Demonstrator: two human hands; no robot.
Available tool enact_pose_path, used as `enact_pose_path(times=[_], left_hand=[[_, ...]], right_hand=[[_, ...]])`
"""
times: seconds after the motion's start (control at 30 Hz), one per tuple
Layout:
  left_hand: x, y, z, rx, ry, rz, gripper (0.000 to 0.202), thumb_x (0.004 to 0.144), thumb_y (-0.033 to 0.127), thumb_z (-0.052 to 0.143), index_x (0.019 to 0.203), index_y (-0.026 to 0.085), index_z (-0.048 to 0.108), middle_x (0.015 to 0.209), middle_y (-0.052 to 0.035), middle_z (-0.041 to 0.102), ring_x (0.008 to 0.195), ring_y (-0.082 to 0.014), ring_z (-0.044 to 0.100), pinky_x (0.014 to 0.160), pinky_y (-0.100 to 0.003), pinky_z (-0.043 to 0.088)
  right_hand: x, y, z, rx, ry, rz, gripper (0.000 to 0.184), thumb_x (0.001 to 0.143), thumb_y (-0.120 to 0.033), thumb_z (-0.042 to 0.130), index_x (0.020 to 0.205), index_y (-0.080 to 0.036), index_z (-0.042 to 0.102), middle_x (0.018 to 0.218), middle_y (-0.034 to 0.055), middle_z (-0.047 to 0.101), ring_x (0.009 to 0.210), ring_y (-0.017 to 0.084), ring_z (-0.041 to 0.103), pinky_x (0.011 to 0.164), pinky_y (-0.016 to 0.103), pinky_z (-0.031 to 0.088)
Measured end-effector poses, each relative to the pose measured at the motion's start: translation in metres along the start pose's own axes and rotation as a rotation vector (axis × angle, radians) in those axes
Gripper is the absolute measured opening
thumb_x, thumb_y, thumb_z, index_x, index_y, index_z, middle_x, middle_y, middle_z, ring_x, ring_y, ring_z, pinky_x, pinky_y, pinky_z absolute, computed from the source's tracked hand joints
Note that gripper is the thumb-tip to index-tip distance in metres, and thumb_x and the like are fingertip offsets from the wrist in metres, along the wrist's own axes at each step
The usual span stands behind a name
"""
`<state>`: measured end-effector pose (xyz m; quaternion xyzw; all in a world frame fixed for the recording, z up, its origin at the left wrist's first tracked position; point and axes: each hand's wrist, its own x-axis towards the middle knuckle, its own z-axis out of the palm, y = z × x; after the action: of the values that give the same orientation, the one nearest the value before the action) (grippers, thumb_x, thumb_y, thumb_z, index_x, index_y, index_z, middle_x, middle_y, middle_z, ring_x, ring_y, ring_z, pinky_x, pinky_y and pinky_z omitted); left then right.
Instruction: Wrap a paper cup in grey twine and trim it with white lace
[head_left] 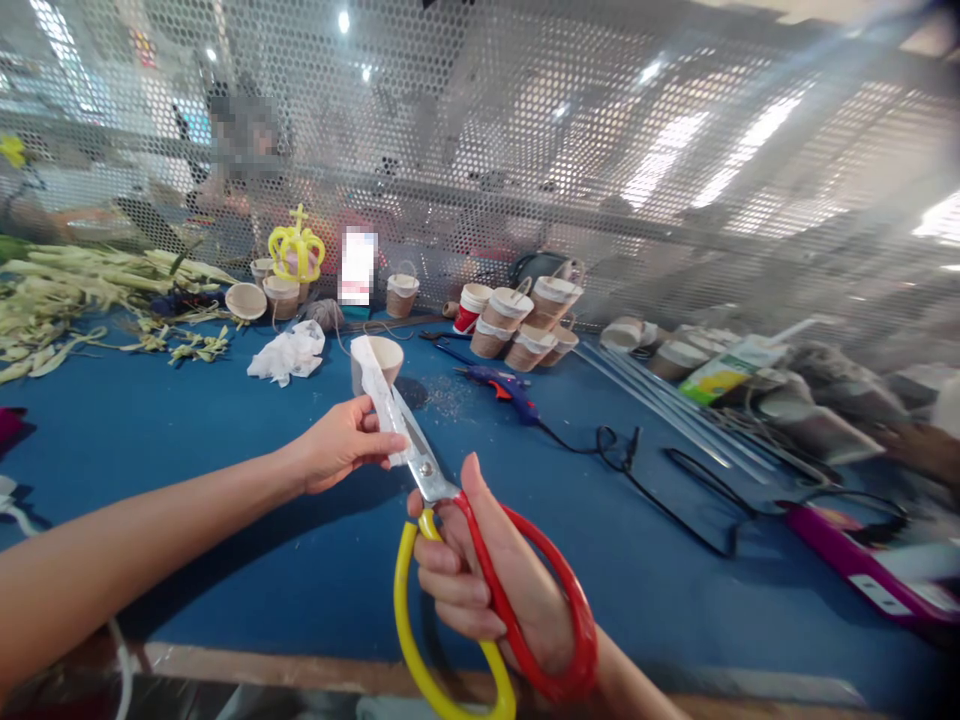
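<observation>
My right hand (480, 580) grips a pair of scissors (431, 480) with one red and one yellow handle loop, fingers through the loops. The steel blades point up and left, closed onto a white strip of paper or fabric (382, 395). My left hand (337, 445) pinches that strip beside the blades, above the blue table (187, 450). A small beige paper cup (386, 357) stands just behind the strip.
A blue glue gun (502, 385) with a black cord lies mid-table. Stacked paper cups (525, 320) sit at the back, a yellow crown (297, 252) and pale leaf strips (82, 290) at left. A perforated metal screen stands behind, with another person beyond it. A pink tool (862, 555) lies right.
</observation>
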<state>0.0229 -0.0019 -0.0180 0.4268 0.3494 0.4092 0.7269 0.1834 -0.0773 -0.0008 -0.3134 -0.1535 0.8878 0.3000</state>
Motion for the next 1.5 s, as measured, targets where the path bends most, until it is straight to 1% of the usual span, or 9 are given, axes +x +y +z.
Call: enact_pose_path(times=[0.1,0.2,0.27,0.33,0.47,0.67,0.87,1.17,1.5], left_hand=[[0.001,0.001,-0.002,0.023,-0.016,0.005,0.033,0.056,0.015,0.077,0.08,0.012,0.054,0.064,0.0011,0.061,0.057,-0.0079,0.054,0.053,-0.02,0.039],[0.003,0.003,-0.005,0.043,-0.035,0.008,0.035,0.057,0.028,0.078,0.08,0.012,0.056,0.067,-0.0006,0.062,0.057,-0.0092,0.055,0.056,-0.023,0.042],[0.007,0.004,-0.008,0.045,-0.013,0.012,0.037,0.061,0.041,0.073,0.078,0.012,0.059,0.069,-0.0027,0.063,0.058,-0.0101,0.055,0.057,-0.025,0.043],[0.011,0.004,-0.009,0.031,0.048,0.006,0.039,0.063,0.047,0.069,0.075,0.011,0.061,0.07,-0.0041,0.063,0.06,-0.0105,0.055,0.057,-0.024,0.043],[0.016,0.003,-0.008,0.0,0.162,-0.001,0.031,0.063,0.038,0.072,0.069,0.01,0.062,0.063,-0.0027,0.062,0.057,-0.0093,0.054,0.056,-0.022,0.042],[0.015,0.006,-0.003,-0.041,0.201,-0.011,0.021,0.064,0.025,0.073,0.063,0.007,0.062,0.055,-0.0017,0.06,0.049,-0.0088,0.053,0.052,-0.023,0.042],[0.014,0.009,-0.002,-0.067,0.21,-0.029,0.018,0.063,0.02,0.074,0.062,0.006,0.062,0.053,-0.0021,0.059,0.045,-0.0084,0.051,0.047,-0.023,0.039],[0.016,0.007,-0.002,-0.091,0.21,-0.041,0.015,0.064,0.018,0.073,0.065,0.006,0.063,0.056,-0.0032,0.061,0.049,-0.0092,0.054,0.051,-0.024,0.042],[0.018,0.005,-0.002,-0.089,0.189,-0.046,0.018,0.062,0.019,0.075,0.066,0.006,0.064,0.056,-0.0034,0.062,0.049,-0.0097,0.054,0.05,-0.023,0.042]], right_hand=[[0.0,0.001,0.0,-0.014,0.002,-0.019,0.06,0.084,-0.063,0.014,0.08,-0.017,0.051,0.049,-0.0061,0.036,0.032,0.0,0.02,0.028,0.01,0.015],[0.0,0.003,0.0,-0.027,0.008,-0.025,0.059,0.085,-0.062,0.013,0.081,-0.017,0.051,0.049,-0.006,0.036,0.032,0.0,0.021,0.028,0.009,0.016],[-0.001,0.003,0.001,-0.042,0.008,-0.025,0.059,0.085,-0.062,0.013,0.081,-0.017,0.052,0.049,-0.0059,0.036,0.032,0.0,0.021,0.028,0.009,0.017],[-0.001,0.003,0.002,-0.057,0.014,-0.029,0.058,0.085,-0.062,0.014,0.081,-0.017,0.051,0.049,-0.006,0.036,0.032,0.001,0.021,0.028,0.01,0.017],[0.001,0.003,0.0,-0.071,0.015,-0.03,0.057,0.084,-0.063,0.016,0.082,-0.018,0.051,0.049,-0.0064,0.036,0.032,0.001,0.021,0.028,0.009,0.017],[0.001,0.004,-0.001,-0.088,0.014,-0.049,0.062,0.082,-0.067,0.013,0.082,-0.018,0.051,0.05,-0.0056,0.037,0.034,0.001,0.023,0.03,0.01,0.019],[0.0,0.001,0.002,-0.092,0.018,-0.046,0.065,0.079,-0.07,0.011,0.082,-0.018,0.051,0.051,-0.0047,0.038,0.035,0.002,0.027,0.031,0.011,0.021],[0.003,-0.006,0.001,-0.2,0.085,-0.023,0.064,0.078,-0.071,0.012,0.082,-0.019,0.048,0.05,-0.0055,0.038,0.033,0.001,0.028,0.03,0.011,0.02],[0.004,-0.01,0.0,-0.251,0.118,-0.017,0.059,0.081,-0.067,0.014,0.081,-0.019,0.047,0.047,-0.0073,0.035,0.031,0.001,0.021,0.027,0.01,0.018]])
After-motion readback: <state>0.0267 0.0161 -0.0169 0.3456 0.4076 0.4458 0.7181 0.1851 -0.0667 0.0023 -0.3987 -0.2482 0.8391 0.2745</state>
